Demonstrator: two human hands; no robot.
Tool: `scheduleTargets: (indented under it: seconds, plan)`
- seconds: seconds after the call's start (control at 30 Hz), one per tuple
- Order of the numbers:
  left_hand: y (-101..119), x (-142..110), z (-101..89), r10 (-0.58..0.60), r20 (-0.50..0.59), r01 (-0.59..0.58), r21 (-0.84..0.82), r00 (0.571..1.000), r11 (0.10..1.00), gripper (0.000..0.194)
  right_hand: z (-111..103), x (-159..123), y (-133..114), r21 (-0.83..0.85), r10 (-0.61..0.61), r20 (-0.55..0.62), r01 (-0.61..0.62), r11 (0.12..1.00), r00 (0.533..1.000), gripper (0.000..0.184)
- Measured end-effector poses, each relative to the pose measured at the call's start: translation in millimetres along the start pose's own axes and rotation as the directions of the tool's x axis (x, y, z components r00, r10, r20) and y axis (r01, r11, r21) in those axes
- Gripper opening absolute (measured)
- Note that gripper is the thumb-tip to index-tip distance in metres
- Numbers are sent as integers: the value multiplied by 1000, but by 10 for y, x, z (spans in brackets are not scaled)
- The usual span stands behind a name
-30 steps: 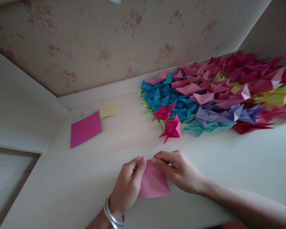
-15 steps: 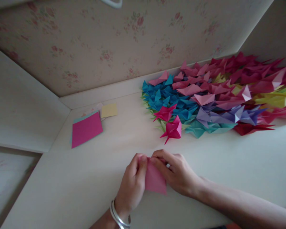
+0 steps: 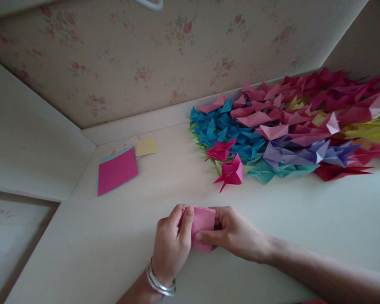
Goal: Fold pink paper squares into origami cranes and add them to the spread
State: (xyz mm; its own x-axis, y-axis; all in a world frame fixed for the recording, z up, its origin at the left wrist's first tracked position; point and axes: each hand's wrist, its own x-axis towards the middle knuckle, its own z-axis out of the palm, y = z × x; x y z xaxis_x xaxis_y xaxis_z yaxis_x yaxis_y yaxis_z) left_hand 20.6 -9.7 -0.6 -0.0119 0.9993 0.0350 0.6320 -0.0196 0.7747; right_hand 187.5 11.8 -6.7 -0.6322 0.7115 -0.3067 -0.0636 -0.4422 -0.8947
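Observation:
Between my hands is a light pink sheet of origami paper [image 3: 204,219], folded into a small square. My left hand [image 3: 174,240], with silver bangles at the wrist, is closed on its left side, thumb lying on top. From the right, my right hand [image 3: 228,232] pinches the paper, its thumb pressed on the lower front and its fingers partly hidden behind. Just beyond the hands lie two bright pink folded paper cranes [image 3: 232,172], beside a dense heap of folded paper cranes [image 3: 272,131] in blue, pink, purple, yellow and red.
A magenta paper sheet [image 3: 118,172] rests over a light blue one on the left side of the white table [image 3: 82,245]. Next to it lies a small pale yellow square [image 3: 146,146]. A floral wall [image 3: 139,50] closes the back, and a white panel [image 3: 28,135] stands at left.
My right hand has moved from the paper's upper edge down to its right side. The paper's lower flap no longer hangs out; the piece now looks squarer and more compact.

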Motion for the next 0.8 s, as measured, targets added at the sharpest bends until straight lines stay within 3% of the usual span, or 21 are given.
scheduleTargets:
  seconds: [0.17,0.27,0.37,0.53,0.8]
  plan:
    - [28,27,1,-67,13,68,-111,998,992,35,-28,-13,17,-69,-21,-60,17,997,998,25]
    - [34,45,-4,-92,-40,85,-160,995,983,34,-45,-10,16,-122,-59,-73,50,991,996,24]
    - [14,53,-32,-88,-105,75,-122,991,990,34,-49,-1,2,-115,-90,-70,82,990,993,26]
    - [2,61,-72,-76,-54,74,-37,996,997,27,-24,-8,-2,-128,-77,-77,67,990,994,20]
    - [4,61,-22,-124,-86,113,-124,989,986,31,-24,-1,-19,-147,-36,-116,19,989,993,17]
